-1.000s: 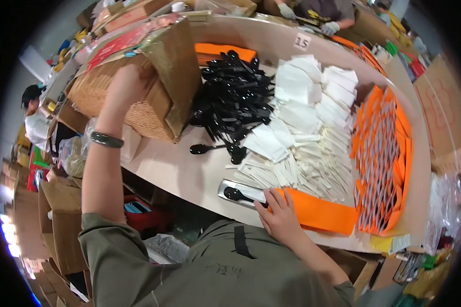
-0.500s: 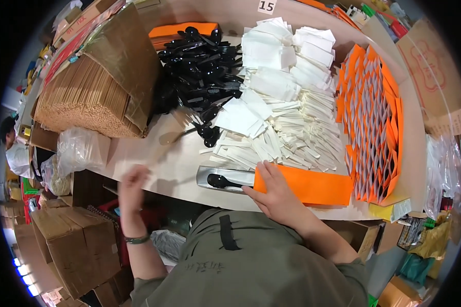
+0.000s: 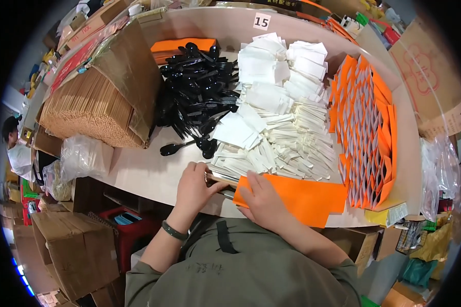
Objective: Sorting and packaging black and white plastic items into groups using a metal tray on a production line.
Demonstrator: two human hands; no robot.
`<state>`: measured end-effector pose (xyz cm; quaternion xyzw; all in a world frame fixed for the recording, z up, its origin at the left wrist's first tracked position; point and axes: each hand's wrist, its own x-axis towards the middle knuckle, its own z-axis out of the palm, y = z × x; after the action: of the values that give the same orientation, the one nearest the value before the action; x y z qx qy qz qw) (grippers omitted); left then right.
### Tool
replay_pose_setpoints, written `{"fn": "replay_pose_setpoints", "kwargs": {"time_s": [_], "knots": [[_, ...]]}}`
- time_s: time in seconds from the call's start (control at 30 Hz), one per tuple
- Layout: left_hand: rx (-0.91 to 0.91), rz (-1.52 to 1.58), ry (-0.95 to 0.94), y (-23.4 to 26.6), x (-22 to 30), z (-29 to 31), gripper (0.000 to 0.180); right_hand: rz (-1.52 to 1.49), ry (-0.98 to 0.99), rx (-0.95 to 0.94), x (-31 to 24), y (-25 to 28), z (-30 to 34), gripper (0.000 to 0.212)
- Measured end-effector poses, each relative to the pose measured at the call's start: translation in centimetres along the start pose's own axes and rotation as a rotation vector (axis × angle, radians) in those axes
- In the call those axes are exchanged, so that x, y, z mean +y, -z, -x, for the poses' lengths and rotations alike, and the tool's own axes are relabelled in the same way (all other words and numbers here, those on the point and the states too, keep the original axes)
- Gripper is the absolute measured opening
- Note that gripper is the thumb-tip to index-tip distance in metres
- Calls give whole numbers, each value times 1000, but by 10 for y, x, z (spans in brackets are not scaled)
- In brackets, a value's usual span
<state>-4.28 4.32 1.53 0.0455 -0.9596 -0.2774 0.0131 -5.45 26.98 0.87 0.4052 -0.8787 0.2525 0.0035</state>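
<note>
Near the table's front edge my left hand (image 3: pixel 193 188) is closed round a pair of wooden chopsticks (image 3: pixel 221 178), their tips pointing at the open end of an orange sleeve (image 3: pixel 302 197). My right hand (image 3: pixel 264 200) grips that end of the sleeve, fingers on top. Between my hands a metal tray (image 3: pixel 228 195) shows only in part under the sleeve; what lies in it is hidden. Ahead of my left hand a black plastic spoon (image 3: pixel 173 148) sticks out from a heap of black cutlery (image 3: pixel 197 87).
White napkins (image 3: pixel 264 61) and slim white paper packets (image 3: pixel 302 146) are heaped mid-table. At the right stand rows of orange sleeves (image 3: pixel 363 133). An open carton (image 3: pixel 120 77) packed with wooden sticks is at the left, beside a clear plastic bag (image 3: pixel 82 156).
My left hand has come right to the sleeve's open end, with chopsticks in it. The sleeve has tilted, its right end nearer me, and the spoon in the tray is now hidden.
</note>
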Motion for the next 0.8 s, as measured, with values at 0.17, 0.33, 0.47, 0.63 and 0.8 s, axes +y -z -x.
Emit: {"fn": "replay_pose_setpoints", "kwargs": {"time_s": [0.17, 0.33, 0.47, 0.63, 0.8], "knots": [[160, 61, 21, -17, 5, 0, 47, 60, -10, 16, 4, 0, 3, 50], [-401, 711, 2, -58, 13, 7, 36, 67, -46, 150, 10, -11, 7, 45], [-365, 923, 93, -15, 8, 21, 58, -123, -12, 91, 6, -5, 9, 49], [104, -318, -590, 24, 25, 18, 71, -136, 221, 167, -13, 22, -3, 35], [124, -158, -475, 38, 33, -10, 42, -147, -13, -2, 36, 150, -28, 20]]}}
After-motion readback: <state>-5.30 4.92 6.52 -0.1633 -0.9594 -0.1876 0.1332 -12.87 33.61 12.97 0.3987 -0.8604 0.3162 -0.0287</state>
